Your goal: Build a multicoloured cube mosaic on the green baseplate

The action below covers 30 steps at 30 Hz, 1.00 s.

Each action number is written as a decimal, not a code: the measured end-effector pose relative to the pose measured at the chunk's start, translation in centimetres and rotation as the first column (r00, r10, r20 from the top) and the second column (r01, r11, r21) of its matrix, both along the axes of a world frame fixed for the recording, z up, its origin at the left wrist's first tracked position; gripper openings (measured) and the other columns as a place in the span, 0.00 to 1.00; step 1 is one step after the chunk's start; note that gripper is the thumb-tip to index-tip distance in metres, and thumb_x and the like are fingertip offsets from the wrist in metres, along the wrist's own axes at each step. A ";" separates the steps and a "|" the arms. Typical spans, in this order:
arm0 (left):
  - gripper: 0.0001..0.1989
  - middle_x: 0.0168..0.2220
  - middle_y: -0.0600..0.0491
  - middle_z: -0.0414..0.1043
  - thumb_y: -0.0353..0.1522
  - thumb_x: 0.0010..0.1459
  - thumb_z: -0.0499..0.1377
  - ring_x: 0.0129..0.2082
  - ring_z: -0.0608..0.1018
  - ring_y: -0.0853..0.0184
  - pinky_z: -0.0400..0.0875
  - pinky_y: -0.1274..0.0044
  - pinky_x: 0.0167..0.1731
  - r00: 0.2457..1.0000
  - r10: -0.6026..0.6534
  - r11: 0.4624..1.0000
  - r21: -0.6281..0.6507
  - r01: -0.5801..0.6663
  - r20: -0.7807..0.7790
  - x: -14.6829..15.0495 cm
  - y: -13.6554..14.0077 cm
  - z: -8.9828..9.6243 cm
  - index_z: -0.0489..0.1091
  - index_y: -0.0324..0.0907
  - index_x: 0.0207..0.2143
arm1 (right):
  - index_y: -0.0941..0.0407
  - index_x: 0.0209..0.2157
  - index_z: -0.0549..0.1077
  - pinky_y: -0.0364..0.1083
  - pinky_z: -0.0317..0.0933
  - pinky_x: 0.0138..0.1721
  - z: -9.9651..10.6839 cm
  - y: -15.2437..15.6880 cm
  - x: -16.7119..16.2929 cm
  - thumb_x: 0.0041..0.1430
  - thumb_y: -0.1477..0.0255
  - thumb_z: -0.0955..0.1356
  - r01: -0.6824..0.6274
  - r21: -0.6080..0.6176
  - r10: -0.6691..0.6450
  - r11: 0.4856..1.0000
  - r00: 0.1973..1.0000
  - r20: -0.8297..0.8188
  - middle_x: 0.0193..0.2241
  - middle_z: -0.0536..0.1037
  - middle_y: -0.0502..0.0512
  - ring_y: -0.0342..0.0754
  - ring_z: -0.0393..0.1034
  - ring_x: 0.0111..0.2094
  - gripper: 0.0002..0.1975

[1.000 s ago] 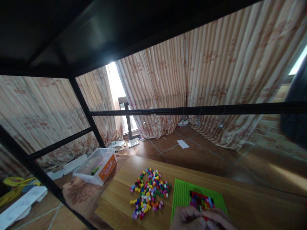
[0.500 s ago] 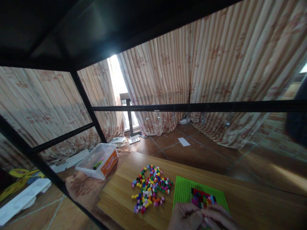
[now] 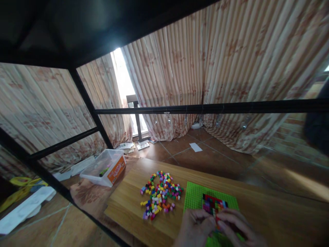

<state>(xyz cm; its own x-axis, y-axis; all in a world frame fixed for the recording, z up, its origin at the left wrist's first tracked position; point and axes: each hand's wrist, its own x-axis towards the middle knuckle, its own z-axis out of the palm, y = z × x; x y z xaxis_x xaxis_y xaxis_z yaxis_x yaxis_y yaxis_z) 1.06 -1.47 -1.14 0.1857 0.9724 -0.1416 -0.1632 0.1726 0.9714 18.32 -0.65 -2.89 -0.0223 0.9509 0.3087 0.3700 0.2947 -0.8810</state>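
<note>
A green studded baseplate (image 3: 193, 196) lies on the wooden board, with a block of coloured toy bricks (image 3: 214, 203) built up on it. Over the plate's near part, my left hand (image 3: 197, 226) has thumb and forefinger pinched together; whatever is between them is too small to make out. Just right of it, my right hand (image 3: 238, 226) curls its fingers down at the near edge of the built bricks. Red and orange show by its fingertips, but I cannot tell what it grips. Both hands hide the plate's near side.
A pile of loose coloured bricks (image 3: 160, 195) lies left of the plate on the wooden board (image 3: 123, 202). Beyond stands a clear plastic box (image 3: 94, 171) with an orange label. A black metal frame bar (image 3: 180, 109) crosses ahead, before striped curtains (image 3: 167, 75).
The view has tilted down slightly, so the surroundings sit higher. My hands have parted a little at the fingertips, and more of the plate's near side shows.
</note>
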 end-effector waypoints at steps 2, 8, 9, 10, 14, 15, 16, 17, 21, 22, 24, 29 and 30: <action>0.16 0.20 0.56 0.66 0.41 0.53 0.62 0.20 0.63 0.75 0.57 0.81 0.24 0.998 0.038 0.999 0.002 -0.038 -0.041 0.0 -0.2 1.0 0.78 0.35 0.27 | 0.51 0.29 0.82 0.45 0.72 0.37 1.4 -0.3 0.5 0.51 0.55 0.72 0.181 -0.022 -0.182 0.983 0.982 -0.047 0.39 0.81 0.57 0.52 0.77 0.39 0.14; 0.10 0.32 0.51 0.77 0.33 0.55 0.59 0.31 0.75 0.67 0.67 0.78 0.34 0.954 0.188 0.982 0.064 -0.178 -0.232 -0.6 0.3 1.9 0.77 0.37 0.36 | 0.54 0.31 0.79 0.53 0.68 0.44 3.6 0.0 2.2 0.51 0.58 0.72 0.372 -0.120 -0.389 0.920 0.901 -0.192 0.39 0.78 0.58 0.55 0.73 0.44 0.14; 0.11 0.33 0.50 0.77 0.32 0.55 0.58 0.32 0.75 0.66 0.68 0.77 0.35 0.940 0.189 0.982 0.078 -0.174 -0.285 -0.7 0.3 1.8 0.76 0.37 0.38 | 0.54 0.30 0.80 0.53 0.67 0.43 3.4 0.0 2.2 0.50 0.58 0.72 0.353 -0.132 -0.373 0.926 0.910 -0.180 0.41 0.78 0.59 0.55 0.73 0.45 0.14; 0.12 0.34 0.50 0.77 0.32 0.56 0.58 0.33 0.76 0.66 0.68 0.76 0.35 0.926 0.180 0.983 0.086 -0.160 -0.332 -0.7 0.3 1.6 0.76 0.37 0.39 | 0.53 0.30 0.80 0.53 0.67 0.43 3.1 0.0 2.2 0.50 0.58 0.73 0.316 -0.140 -0.335 0.939 0.930 -0.150 0.43 0.77 0.59 0.55 0.72 0.46 0.13; 0.13 0.36 0.48 0.77 0.32 0.57 0.58 0.33 0.76 0.65 0.69 0.75 0.35 0.865 0.170 0.985 0.109 -0.134 -0.471 -0.5 0.2 1.0 0.74 0.37 0.44 | 0.50 0.31 0.82 0.55 0.62 0.51 1.6 -0.3 1.4 0.52 0.58 0.72 0.180 -0.128 -0.181 0.975 0.984 0.002 0.46 0.74 0.57 0.55 0.70 0.49 0.11; 0.13 0.37 0.48 0.77 0.32 0.57 0.58 0.34 0.76 0.65 0.69 0.75 0.36 0.854 0.175 0.984 0.116 -0.135 -0.490 -0.5 0.1 0.9 0.74 0.37 0.44 | 0.49 0.31 0.82 0.56 0.60 0.54 1.3 -0.4 1.2 0.53 0.59 0.72 0.164 -0.127 -0.162 0.978 0.986 0.026 0.47 0.74 0.56 0.55 0.69 0.50 0.10; 0.14 0.38 0.47 0.77 0.32 0.57 0.58 0.35 0.76 0.65 0.70 0.74 0.37 0.845 0.182 0.983 0.124 -0.138 -0.503 -0.4 0.1 0.8 0.73 0.37 0.45 | 0.49 0.31 0.82 0.57 0.59 0.55 1.0 -0.4 1.0 0.53 0.59 0.72 0.154 -0.134 -0.149 0.979 0.988 0.043 0.47 0.73 0.56 0.55 0.69 0.51 0.09; 0.14 0.39 0.47 0.77 0.32 0.57 0.58 0.37 0.77 0.64 0.70 0.74 0.38 0.839 0.191 0.981 0.130 -0.144 -0.510 -0.3 0.1 0.7 0.73 0.37 0.45 | 0.48 0.31 0.82 0.57 0.58 0.56 0.9 -0.4 0.9 0.53 0.59 0.72 0.150 -0.143 -0.144 0.978 0.988 0.055 0.47 0.73 0.56 0.55 0.68 0.51 0.09; 0.14 0.41 0.46 0.76 0.32 0.57 0.59 0.39 0.78 0.63 0.72 0.73 0.39 0.824 0.219 0.975 0.156 -0.160 -0.522 -0.2 0.0 0.5 0.72 0.38 0.45 | 0.48 0.29 0.81 0.58 0.57 0.57 0.7 -0.5 0.7 0.52 0.60 0.71 0.162 -0.165 -0.152 0.973 0.986 0.070 0.46 0.73 0.55 0.56 0.68 0.51 0.08; 0.14 0.41 0.46 0.76 0.32 0.57 0.59 0.39 0.78 0.63 0.72 0.73 0.40 0.816 0.229 0.972 0.173 -0.159 -0.531 -0.1 0.0 0.6 0.72 0.38 0.46 | 0.48 0.29 0.81 0.58 0.57 0.57 0.7 -0.5 0.6 0.52 0.60 0.71 0.168 -0.167 -0.158 0.972 0.985 0.070 0.45 0.73 0.55 0.56 0.68 0.51 0.08; 0.13 0.42 0.47 0.75 0.30 0.57 0.59 0.39 0.78 0.63 0.72 0.72 0.41 0.788 0.259 0.960 0.241 -0.145 -0.558 0.0 -0.3 1.0 0.72 0.39 0.46 | 0.49 0.28 0.81 0.58 0.57 0.56 0.7 -0.5 0.5 0.51 0.61 0.71 0.174 -0.177 -0.167 0.969 0.985 0.055 0.45 0.73 0.56 0.56 0.68 0.51 0.08; 0.11 0.43 0.47 0.72 0.28 0.61 0.55 0.44 0.76 0.63 0.72 0.70 0.45 0.713 0.345 0.869 0.494 0.003 -0.611 0.8 -1.2 1.5 0.74 0.43 0.44 | 0.50 0.28 0.80 0.55 0.62 0.52 0.6 -0.4 0.1 0.50 0.63 0.72 0.169 -0.253 -0.186 0.953 0.982 -0.043 0.45 0.73 0.57 0.55 0.69 0.51 0.07; 0.12 0.43 0.47 0.72 0.27 0.61 0.54 0.43 0.76 0.63 0.72 0.70 0.44 0.692 0.350 0.851 0.523 0.045 -0.631 1.1 -1.4 1.4 0.75 0.43 0.43 | 0.51 0.28 0.80 0.55 0.63 0.51 0.6 -0.4 0.0 0.49 0.63 0.72 0.169 -0.270 -0.193 0.948 0.979 -0.064 0.46 0.73 0.57 0.56 0.69 0.51 0.07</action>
